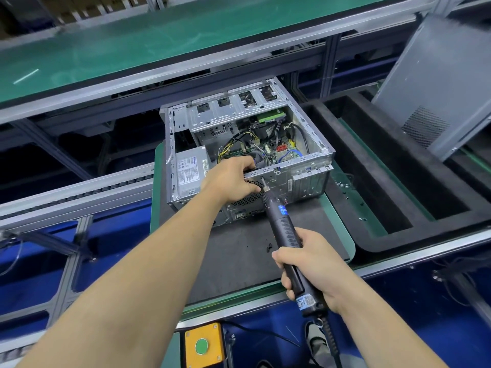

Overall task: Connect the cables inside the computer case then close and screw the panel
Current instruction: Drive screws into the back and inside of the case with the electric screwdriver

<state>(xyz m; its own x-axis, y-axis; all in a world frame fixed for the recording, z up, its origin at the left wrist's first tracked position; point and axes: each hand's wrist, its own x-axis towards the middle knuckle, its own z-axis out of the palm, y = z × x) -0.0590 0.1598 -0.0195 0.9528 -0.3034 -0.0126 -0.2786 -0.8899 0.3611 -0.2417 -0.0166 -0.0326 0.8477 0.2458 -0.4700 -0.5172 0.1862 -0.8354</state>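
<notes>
1. My left hand (233, 179) grips the rear top edge of the computer case (247, 155), fingers curled over the rim into the open interior, thumb on the perforated back plate; I judge it is there to brace the box
2. My right hand (309, 264) is wrapped around the electric screwdriver (285, 232), whose bit tip meets the rear face just below the rim, beside my left thumb
3. The case lies on its side on the dark mat (233, 251), open side up, cables (265, 147) and power supply (190, 171) exposed; the side panel (435, 83) leans upright well apart at the far right, so closing is not yet done
4. To do this step well I would hold the driver in line with the screw axis, press lightly before triggering, and keep my thumb away from the bit; a tilted bit could cam out and scar the plate
5. I cannot tell whether a screw sits under the tip
6. Small dark screws (269, 247) lie loose on the mat near the driver, handy but easy to knock off
7. Around the green-edged pallet (342, 224) run a roller track (79, 192), a black foam tray (385, 197) on the right, and a green conveyor (159, 41) above
8. A yellow box with a green button (203, 346) sits at the bench front
</notes>
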